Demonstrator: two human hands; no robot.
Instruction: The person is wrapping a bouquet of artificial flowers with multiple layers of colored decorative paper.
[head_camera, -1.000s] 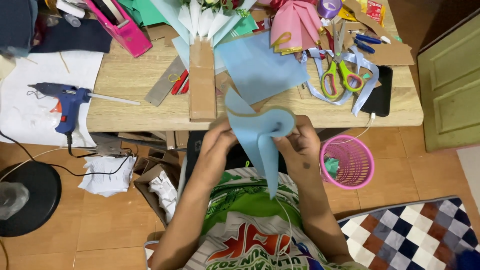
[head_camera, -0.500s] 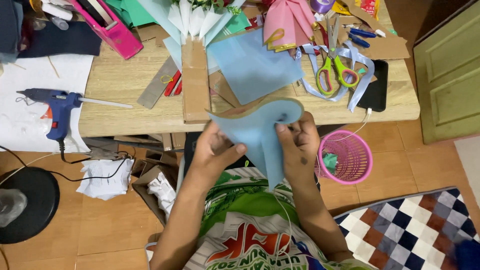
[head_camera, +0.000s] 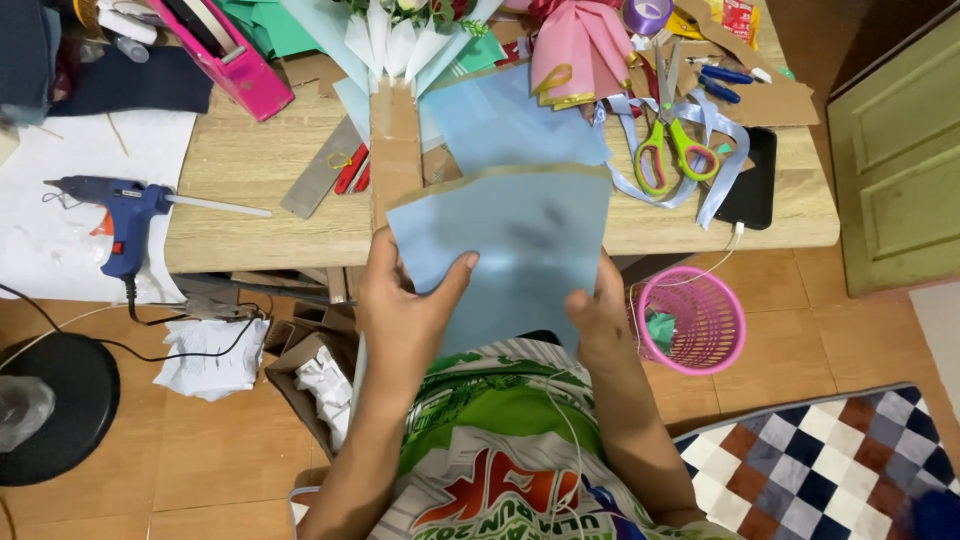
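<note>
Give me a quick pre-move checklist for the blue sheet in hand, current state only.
1. Left hand grips the blue sheet, thumb on its face: ok.
2. Right hand holds the sheet's lower right edge: ok.
3. Sheet spread flat, not rolled: ok.
4. Table space ahead of the sheet: not ok, a second blue sheet and a cardboard strip lie there.
5. Scissors within reach on the table: ok.
6. Glue gun hot or plugged in: cannot tell.
</note>
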